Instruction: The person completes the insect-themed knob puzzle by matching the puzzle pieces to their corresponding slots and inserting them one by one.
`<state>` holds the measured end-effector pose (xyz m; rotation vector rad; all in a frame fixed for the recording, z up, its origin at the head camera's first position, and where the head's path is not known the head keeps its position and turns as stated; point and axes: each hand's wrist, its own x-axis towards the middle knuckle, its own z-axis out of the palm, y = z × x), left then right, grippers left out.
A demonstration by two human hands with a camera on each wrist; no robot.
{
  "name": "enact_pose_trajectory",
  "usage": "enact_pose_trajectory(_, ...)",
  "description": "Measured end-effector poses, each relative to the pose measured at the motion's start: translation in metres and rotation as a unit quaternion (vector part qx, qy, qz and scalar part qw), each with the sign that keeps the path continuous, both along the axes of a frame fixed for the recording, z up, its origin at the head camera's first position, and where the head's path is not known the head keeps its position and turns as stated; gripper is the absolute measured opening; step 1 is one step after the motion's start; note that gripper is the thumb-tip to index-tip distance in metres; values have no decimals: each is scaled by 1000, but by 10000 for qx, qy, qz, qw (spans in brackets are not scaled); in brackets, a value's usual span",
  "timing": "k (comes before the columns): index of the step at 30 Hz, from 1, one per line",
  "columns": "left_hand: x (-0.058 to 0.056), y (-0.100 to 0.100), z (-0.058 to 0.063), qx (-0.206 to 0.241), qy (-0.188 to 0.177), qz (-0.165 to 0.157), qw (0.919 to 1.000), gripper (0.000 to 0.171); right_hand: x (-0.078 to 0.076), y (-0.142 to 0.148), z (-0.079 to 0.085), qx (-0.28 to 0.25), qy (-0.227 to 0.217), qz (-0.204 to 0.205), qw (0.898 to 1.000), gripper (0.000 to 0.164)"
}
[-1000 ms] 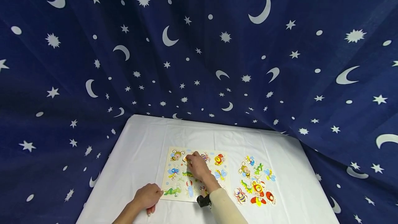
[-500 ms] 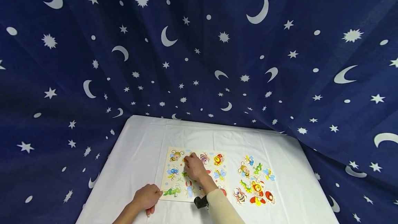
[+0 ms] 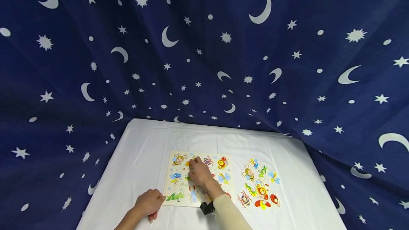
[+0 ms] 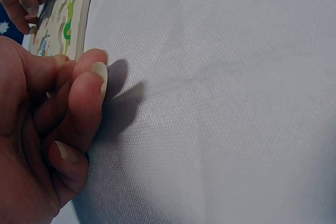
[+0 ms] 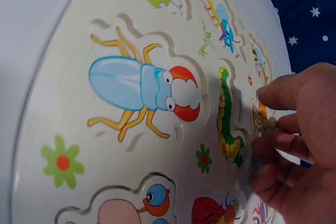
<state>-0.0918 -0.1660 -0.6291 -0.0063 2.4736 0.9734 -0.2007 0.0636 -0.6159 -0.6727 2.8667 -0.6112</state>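
Note:
A pale wooden puzzle board [image 3: 182, 184] with recessed, printed insect shapes lies on the white cloth. My right hand [image 3: 199, 173] reaches over its back row, second place from the left. In the right wrist view, the right thumb and fingers [image 5: 278, 90] close around a small knob [image 5: 269, 124] on an orange-and-yellow insect puzzle piece; the hand covers much of that piece. At the board's front left corner, my left hand [image 3: 149, 202] pinches the edge between thumb and index finger. The other left fingers [image 4: 84, 103] curl beside it, just over the cloth.
Right of the board, several loose insect puzzle pieces [image 3: 262, 191] lie in an overlapping cluster. White cloth [image 3: 153, 137] covers the table. A dark blue curtain [image 3: 204, 63] with moons and stars hangs behind and at both sides.
The right hand has lowered slightly and shifted a little over the same place on the board. The left hand keeps its hold on the corner. The head view has turned slightly.

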Motion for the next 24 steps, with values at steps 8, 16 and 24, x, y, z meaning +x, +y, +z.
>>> enact_pose_trajectory(8, 0, -2, -3, -6, 40, -7, 10000, 30, -3, 15, -7, -742, 835, -929, 9894, 20)
enact_pose_trajectory(16, 0, -4, -6, -47, -84, 0, 10000, 28, -9, 51, -11, -1021, 1062, -1443, 9785, 7)
enact_pose_trajectory(24, 0, -4, -6, -22, -31, -51, 10000, 28, -7, 78, -12, -793, 1315, -1817, 9713, 8)
